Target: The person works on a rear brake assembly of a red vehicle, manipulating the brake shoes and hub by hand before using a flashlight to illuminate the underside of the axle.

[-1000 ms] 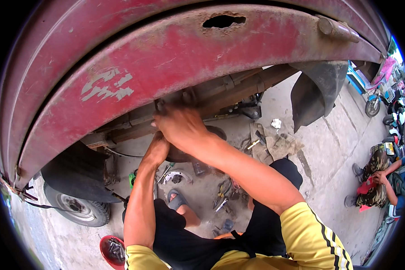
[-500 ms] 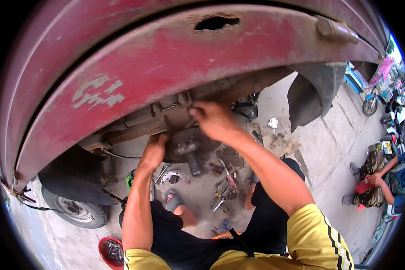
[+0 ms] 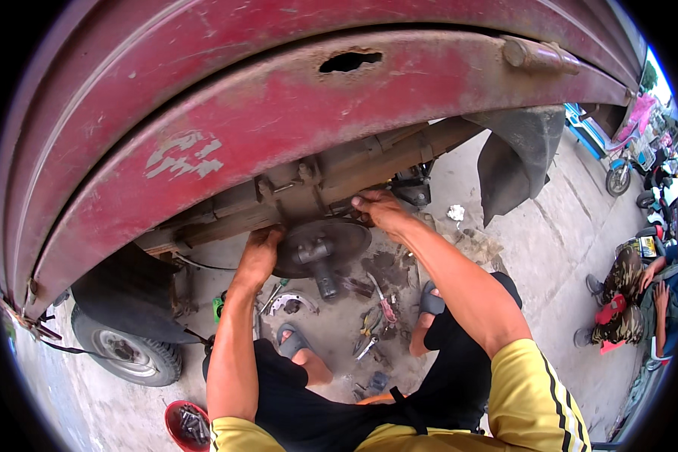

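Observation:
A round, dark, greasy metal housing (image 3: 348,239) with a stub pointing down toward me is under the red vehicle body (image 3: 279,113). My left hand (image 3: 259,256) is at the housing's left edge, fingers curled in and partly out of sight behind it. On the upper right edge, my right hand (image 3: 384,212) has its thumb and fingers drawn together. Anything pinched in either hand is too small or too hidden to make out. Just above the housing runs a rusty crossbeam (image 3: 301,202) with bolted brackets.
Pliers (image 3: 371,320), a wrench (image 3: 367,346) and a curved brake shoe (image 3: 292,303) lie on the concrete between and beside my feet. A red bowl of metal parts (image 3: 175,433) stands lower left, near a wheel (image 3: 128,354). Black mudflaps hang at both sides. Another person (image 3: 633,290) sits far right.
My right hand has come down and right from the brackets on the beam to the housing's right edge. My left hand stays at the left edge. The view has shifted slightly.

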`<action>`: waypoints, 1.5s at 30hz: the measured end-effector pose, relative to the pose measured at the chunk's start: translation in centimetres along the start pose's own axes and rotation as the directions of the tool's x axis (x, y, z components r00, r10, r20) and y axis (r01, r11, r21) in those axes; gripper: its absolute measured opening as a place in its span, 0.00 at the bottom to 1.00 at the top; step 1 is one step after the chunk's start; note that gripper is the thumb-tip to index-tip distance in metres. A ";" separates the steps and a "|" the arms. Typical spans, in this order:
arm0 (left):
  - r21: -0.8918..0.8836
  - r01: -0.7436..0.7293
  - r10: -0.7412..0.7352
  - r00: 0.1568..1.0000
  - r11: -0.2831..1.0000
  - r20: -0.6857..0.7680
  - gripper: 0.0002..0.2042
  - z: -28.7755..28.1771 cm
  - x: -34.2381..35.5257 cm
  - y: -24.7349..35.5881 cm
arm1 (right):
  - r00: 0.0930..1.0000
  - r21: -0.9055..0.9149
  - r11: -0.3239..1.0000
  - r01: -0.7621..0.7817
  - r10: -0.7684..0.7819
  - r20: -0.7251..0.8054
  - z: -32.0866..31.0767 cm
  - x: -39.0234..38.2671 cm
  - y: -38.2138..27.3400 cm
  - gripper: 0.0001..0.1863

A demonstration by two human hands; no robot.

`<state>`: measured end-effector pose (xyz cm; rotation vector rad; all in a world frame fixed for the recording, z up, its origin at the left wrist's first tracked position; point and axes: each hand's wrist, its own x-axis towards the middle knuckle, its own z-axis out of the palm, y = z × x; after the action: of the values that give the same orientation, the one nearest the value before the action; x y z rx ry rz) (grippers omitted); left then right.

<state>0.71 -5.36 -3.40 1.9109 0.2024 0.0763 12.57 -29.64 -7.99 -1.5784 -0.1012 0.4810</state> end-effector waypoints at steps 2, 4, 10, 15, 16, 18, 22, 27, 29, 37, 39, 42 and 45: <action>0.031 -0.002 0.002 1.000 1.000 -0.004 0.15 -0.1 0.1 0.0 | 0.996 -0.116 0.990 0.084 -0.086 -0.012 0.3 -1.6 -2.8 0.15; 0.024 0.011 -0.011 1.000 1.000 -0.006 0.15 0.0 0.1 -0.1 | 0.969 -0.235 0.942 0.241 -0.246 0.012 1.0 -2.6 -4.9 0.15; -0.031 0.051 -0.050 0.998 0.998 0.029 0.14 -0.3 0.1 -0.3 | 0.832 -0.629 0.604 0.490 -0.540 0.129 5.3 -5.7 -9.3 0.15; -0.020 0.035 -0.035 0.999 0.999 0.010 0.16 -0.4 0.1 -0.5 | 0.655 -0.665 0.352 0.658 -0.704 0.275 8.3 -5.4 -8.9 0.13; -0.014 0.048 -0.048 0.998 0.999 0.032 0.17 -0.3 0.1 -0.3 | 0.579 -0.729 0.227 0.646 -0.768 0.274 9.0 -5.7 -9.0 0.14; 0.003 0.077 -0.077 0.994 0.997 0.077 0.20 -0.4 0.0 0.5 | 0.480 -0.776 0.091 0.624 -0.829 0.288 10.4 -5.3 -8.8 0.11; 0.151 0.037 -0.044 0.998 0.988 0.039 0.24 -0.1 -0.3 1.7 | 0.428 -0.819 -0.025 0.574 -0.843 0.326 12.9 -4.7 -8.8 0.10; 0.069 -0.009 0.004 0.997 0.998 0.074 0.26 -0.4 -0.2 1.3 | 0.379 -0.762 0.038 0.646 -0.883 0.278 13.3 -4.0 -8.5 0.09; 0.079 0.048 -0.057 0.992 0.996 0.113 0.26 -1.0 0.2 0.8 | 0.358 -0.752 0.026 0.658 -0.890 0.282 12.9 -4.2 -8.8 0.09; 0.135 0.084 -0.095 0.992 0.987 0.077 0.27 -0.5 -0.3 2.0 | 0.555 -0.760 0.076 0.645 -0.730 0.398 13.1 -4.6 -9.4 0.11; 0.151 0.128 -0.140 0.988 0.980 0.070 0.26 -0.9 0.0 1.0 | 0.618 -0.734 0.180 0.654 -0.687 0.382 11.6 -4.9 -9.6 0.11; 0.063 0.135 -0.139 0.987 0.989 0.078 0.22 -1.2 -0.5 0.7 | 0.863 -0.739 0.523 0.424 -0.481 0.155 8.5 -5.3 -9.3 0.12; 0.009 0.151 -0.151 0.987 0.989 0.046 0.19 -0.3 -0.7 1.5 | 0.957 -0.640 0.725 0.254 -0.285 0.058 2.0 -3.1 -5.2 0.15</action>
<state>0.13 -5.71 -1.81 1.8949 0.3153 -0.0707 10.24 -28.48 -2.17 -2.2080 -0.5050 0.1739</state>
